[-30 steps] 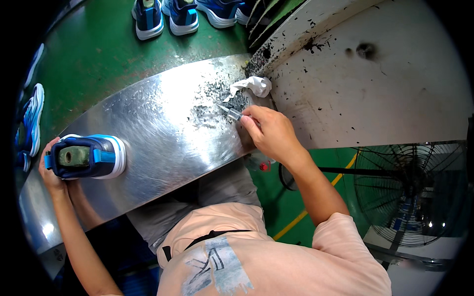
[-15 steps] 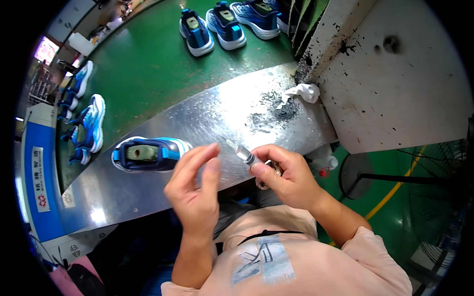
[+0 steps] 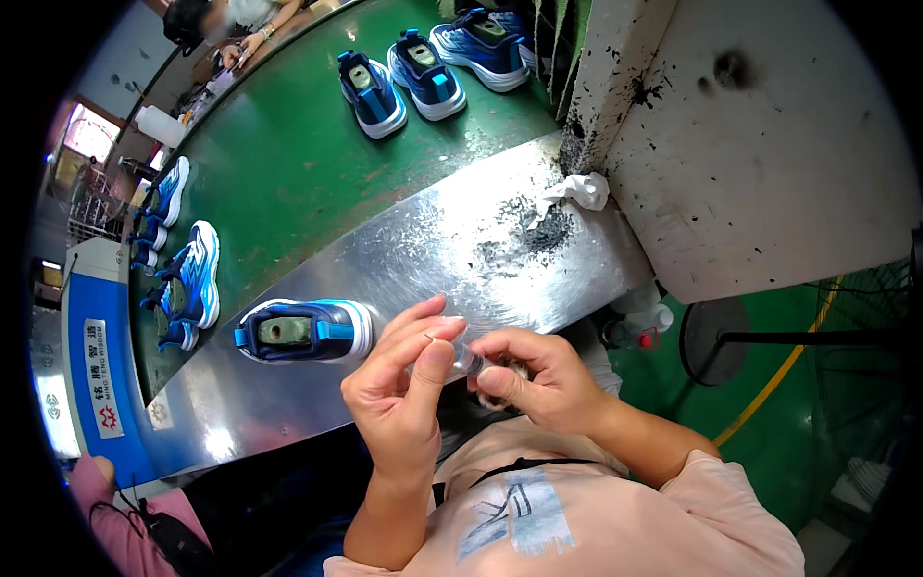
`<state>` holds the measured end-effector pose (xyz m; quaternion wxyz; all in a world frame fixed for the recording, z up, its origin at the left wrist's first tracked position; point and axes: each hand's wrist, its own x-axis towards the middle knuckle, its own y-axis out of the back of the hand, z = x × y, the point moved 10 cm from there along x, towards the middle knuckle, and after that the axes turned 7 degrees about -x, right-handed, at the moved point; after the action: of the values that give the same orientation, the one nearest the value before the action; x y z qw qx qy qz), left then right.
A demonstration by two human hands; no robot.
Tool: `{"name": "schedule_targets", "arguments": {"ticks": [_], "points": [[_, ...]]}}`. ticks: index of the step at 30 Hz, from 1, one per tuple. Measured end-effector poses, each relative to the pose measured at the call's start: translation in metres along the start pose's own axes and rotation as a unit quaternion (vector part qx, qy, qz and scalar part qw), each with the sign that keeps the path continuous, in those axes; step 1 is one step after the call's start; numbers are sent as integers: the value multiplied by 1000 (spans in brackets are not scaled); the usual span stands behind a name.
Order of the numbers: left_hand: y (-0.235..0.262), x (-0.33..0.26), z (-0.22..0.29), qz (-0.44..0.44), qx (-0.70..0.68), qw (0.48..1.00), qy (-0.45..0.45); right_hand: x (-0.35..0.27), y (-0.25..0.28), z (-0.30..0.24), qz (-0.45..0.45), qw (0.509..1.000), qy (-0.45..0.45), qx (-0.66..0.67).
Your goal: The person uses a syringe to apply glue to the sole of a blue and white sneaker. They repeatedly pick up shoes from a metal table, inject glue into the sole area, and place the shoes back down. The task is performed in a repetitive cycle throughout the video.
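Observation:
My right hand (image 3: 543, 385) grips a clear syringe (image 3: 469, 361) with grey markings, its front end pointing up and left. My left hand (image 3: 399, 385) closes round that front end with bent fingers and thumb, which hide the tip. A small roundish metallic part (image 3: 505, 389) shows behind my right fingers. Left of my hands, a blue and navy sneaker (image 3: 306, 331) with a white sole and a green insert in its opening stands on the metal bench plate (image 3: 394, 269).
Several similar sneakers (image 3: 423, 75) stand on the green surface (image 3: 279, 163) at the back, others (image 3: 197, 269) at the left. A crumpled white cloth (image 3: 585, 190) lies beside the stained pale panel (image 3: 769, 163). Bottles (image 3: 649, 322) stand at right. Another person's hands (image 3: 248, 46) appear far left.
My hands have come together, with the left fingers now over the syringe's front end. The head view has shifted, so another person's hands now show at the far upper left.

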<state>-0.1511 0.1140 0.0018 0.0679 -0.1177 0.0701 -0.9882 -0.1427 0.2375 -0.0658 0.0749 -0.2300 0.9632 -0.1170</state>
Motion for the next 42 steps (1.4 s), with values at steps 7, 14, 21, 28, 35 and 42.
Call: {"name": "schedule_targets", "arguments": {"ticks": [7, 14, 21, 28, 35, 42], "points": [[-14, -8, -16, -46, -89, 986, 135, -9, -25, 18, -142, 957, -54, 247], [-27, -16, -52, -155, -321, 897, 259, -22, -58, 29, -233, 845, -107, 470], [-19, -18, -67, -122, -365, 883, 270, -16, -65, 34, -192, 842, -136, 486], [78, 22, 67, -135, 311, 938, -78, 14, 50, 15, 90, 989, -110, 31], [110, 75, 33, -320, 604, 730, -10, 14, 54, 24, 38, 988, -104, 104], [81, 20, 36, -226, 554, 787, -153, 1, 55, 3, 64, 995, -1, 75]]}}
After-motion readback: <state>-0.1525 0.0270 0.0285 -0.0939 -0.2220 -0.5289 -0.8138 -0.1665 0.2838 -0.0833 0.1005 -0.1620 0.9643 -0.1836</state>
